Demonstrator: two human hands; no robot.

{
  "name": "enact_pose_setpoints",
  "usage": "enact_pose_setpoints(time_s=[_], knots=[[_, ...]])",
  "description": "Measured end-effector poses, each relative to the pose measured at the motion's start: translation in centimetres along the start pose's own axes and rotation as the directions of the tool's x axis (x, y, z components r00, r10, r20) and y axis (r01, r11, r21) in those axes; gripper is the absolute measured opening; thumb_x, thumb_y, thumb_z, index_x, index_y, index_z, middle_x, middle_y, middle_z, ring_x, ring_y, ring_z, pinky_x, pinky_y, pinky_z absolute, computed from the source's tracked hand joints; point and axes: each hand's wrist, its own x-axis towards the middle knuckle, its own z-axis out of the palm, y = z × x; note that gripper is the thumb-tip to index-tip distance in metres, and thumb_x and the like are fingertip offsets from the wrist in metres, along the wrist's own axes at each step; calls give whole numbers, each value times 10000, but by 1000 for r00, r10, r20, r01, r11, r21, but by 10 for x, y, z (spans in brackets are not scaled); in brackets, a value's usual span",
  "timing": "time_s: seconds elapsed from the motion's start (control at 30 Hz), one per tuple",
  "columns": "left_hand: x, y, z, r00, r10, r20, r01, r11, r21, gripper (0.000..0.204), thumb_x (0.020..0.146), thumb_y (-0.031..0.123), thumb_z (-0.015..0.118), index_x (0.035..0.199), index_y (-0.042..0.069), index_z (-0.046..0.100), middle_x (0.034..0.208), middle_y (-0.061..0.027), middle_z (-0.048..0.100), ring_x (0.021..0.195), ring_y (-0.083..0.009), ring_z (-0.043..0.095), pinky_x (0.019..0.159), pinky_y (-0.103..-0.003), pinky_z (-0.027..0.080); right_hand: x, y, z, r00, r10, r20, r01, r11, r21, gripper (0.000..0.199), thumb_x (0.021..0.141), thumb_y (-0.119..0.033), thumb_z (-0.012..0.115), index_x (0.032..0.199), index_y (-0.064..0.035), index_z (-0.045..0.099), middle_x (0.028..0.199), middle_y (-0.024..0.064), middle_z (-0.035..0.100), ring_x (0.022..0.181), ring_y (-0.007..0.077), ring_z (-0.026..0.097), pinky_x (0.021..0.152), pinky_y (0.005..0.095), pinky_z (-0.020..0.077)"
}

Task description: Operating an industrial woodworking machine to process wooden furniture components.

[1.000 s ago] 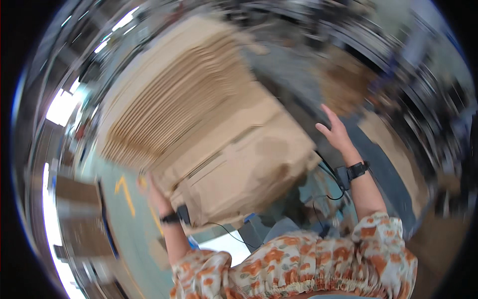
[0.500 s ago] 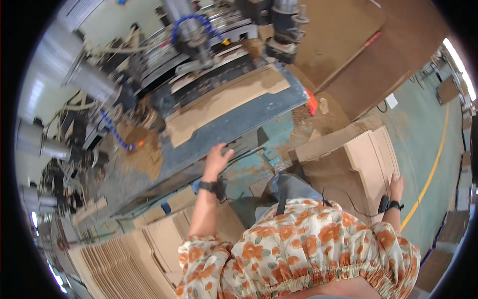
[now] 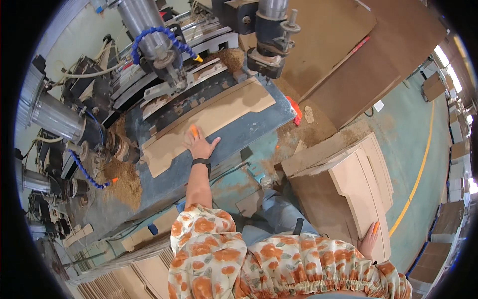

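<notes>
My left hand (image 3: 201, 146) lies with its fingers spread on a tan shaped board (image 3: 214, 119), an orange cover on one fingertip. The board rests on the machine's dark flat table (image 3: 239, 130), its far edge along a dark clamp bar (image 3: 194, 94). At the lower right, my right hand (image 3: 368, 242) lies flat on the top of a stack of similar shaped boards (image 3: 356, 174). Its fingers are stretched out, with orange on one finger. Part of that hand is hidden by my floral sleeve.
Metal spindle heads (image 3: 271, 37) and a blue jointed hose (image 3: 149, 34) stand over the table. Sawdust (image 3: 124, 184) lies heaped at its left. Large brown panels (image 3: 368, 65) lean at the far right. Many more boards (image 3: 129, 281) are stacked at the lower left.
My left hand has moved forward from the table's near edge onto the board. My right hand has shifted nearer to me along the stack. The view has tilted and shifted.
</notes>
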Motion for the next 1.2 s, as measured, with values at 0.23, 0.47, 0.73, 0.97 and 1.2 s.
enact_pose_setpoints(time_s=[0.23,0.47,0.73,0.97,1.2], knots=[[-107,2,6,972,151,-181,-153,988,0,845,761,535,614,1389,41,339,1366,-131,405,1311,-336,305,1041,-667,161,62,-12,-98,993,39,-107,-10,967,254,492,734,71,517,1215,-31,542,1043,222,628,998,372,598,862,393,474],[-163,-56,13,864,353,-359,-367,930,33,475,753,78,538,1226,121,545,1034,-92,540,1003,-273,502,1027,-544,317,211,-151,-130,862,-501,-78,507,856,97,364,800,-16,565,1155,-93,578,898,216,629,797,416,599,675,447,488],[-251,-76,-122,875,474,96,-475,880,-15,246,769,95,533,1009,69,580,1108,-90,608,992,-277,595,828,-358,504,318,-458,-55,302,-952,48,947,305,101,383,792,-37,533,1154,-146,593,1048,151,639,878,340,628,753,419,510],[-337,-87,-249,932,360,43,-362,913,190,294,757,101,530,1044,57,583,1071,-99,606,974,-268,594,861,-375,485,299,-590,84,46,-910,-413,991,-9,132,383,818,-137,588,1199,-165,568,1200,150,573,1128,360,518,958,428,435],[-457,-120,-303,985,-133,-113,169,894,415,419,727,22,546,1144,46,579,1073,-127,623,1031,-289,589,907,-410,476,306,-670,123,-10,-969,-246,997,-30,78,552,787,-310,651,1295,-164,492,1315,97,497,1286,317,368,1057,479,300]])
